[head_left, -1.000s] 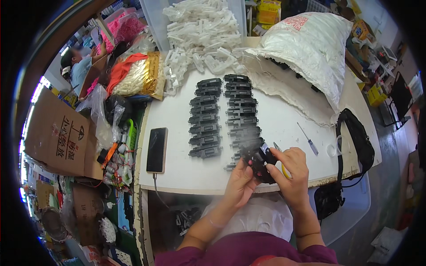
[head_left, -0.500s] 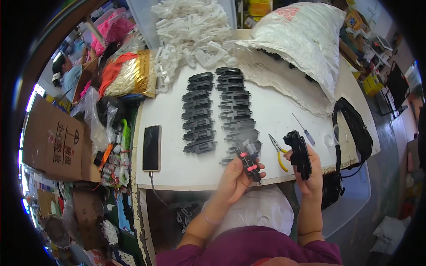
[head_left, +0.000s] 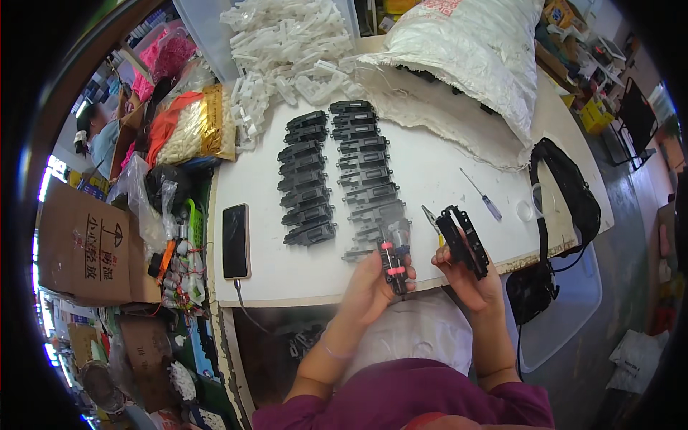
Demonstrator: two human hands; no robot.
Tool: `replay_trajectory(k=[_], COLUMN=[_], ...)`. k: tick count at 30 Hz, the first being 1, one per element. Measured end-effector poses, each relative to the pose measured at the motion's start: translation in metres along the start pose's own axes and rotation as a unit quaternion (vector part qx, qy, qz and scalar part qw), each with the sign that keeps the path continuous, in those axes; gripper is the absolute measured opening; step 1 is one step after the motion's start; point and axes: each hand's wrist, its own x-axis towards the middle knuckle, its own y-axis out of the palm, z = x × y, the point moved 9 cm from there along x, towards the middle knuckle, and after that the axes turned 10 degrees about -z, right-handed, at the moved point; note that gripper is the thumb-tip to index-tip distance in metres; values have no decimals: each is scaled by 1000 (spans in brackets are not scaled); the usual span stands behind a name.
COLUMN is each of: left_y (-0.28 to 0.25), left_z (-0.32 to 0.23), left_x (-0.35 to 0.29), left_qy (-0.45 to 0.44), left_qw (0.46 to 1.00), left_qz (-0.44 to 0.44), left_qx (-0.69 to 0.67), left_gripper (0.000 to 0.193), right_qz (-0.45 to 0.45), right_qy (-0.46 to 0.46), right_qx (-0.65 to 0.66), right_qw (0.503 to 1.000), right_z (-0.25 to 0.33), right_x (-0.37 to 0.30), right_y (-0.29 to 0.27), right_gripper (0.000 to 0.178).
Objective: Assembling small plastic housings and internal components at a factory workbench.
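My left hand [head_left: 369, 287] grips a small black mechanism with pink rings [head_left: 393, 264] above the table's front edge. To its right, my right hand [head_left: 473, 284] holds a black plastic housing [head_left: 462, 242], tilted, its long slot showing. The two pieces are apart. Beyond my left hand, two columns of similar black plastic parts [head_left: 304, 188] lie on the white table [head_left: 269, 283]; a hazy patch blurs the nearest ones. Pliers [head_left: 430, 217] with yellow handles lie partly hidden behind the housing.
A phone [head_left: 236, 241] with a cable lies at the left. A screwdriver [head_left: 482, 195] and a black bag [head_left: 570, 193] are at the right. Behind stand a heap of translucent plastic pieces [head_left: 294, 43] and a white woven sack [head_left: 466, 64]. A carton [head_left: 86, 229] stands far left.
My right hand has turned the housing so its slotted side shows, and moved it slightly left. My left hand has shifted a little left and down with the mechanism. The whole view has shifted.
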Motion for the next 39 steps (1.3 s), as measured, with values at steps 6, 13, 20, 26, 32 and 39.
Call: replay_trajectory(k=[6,13,20,26,32,39], left_y=[3,-1,-6,-15,0,9], left_z=[0,-2,1,-17,2,13], left_x=[0,-3,0,0,9,6], left_qy=[-5,-12,-12,-7,-54,-90], left_qw=[999,1000,1000,997,998,984], left_qz=[9,-20,-28,-26,-21,1], left_qx=[-36,1,-4,-74,4,155], left_gripper=[61,62,48,59,55,47], right_qz=[-38,-7,-14,28,-374,-145], right_qy=[11,26,-32,-339,-537,-216], right_qx=[13,-4,-13,203,270,-246], right_qw=[999,1000,999,918,706,934], right_z=[0,-7,16,139,199,51], right_x=[-2,-3,-13,-65,-164,-33], right_y=[2,-7,-12,-50,-164,-44], right_gripper=[32,40,48,42,36,60])
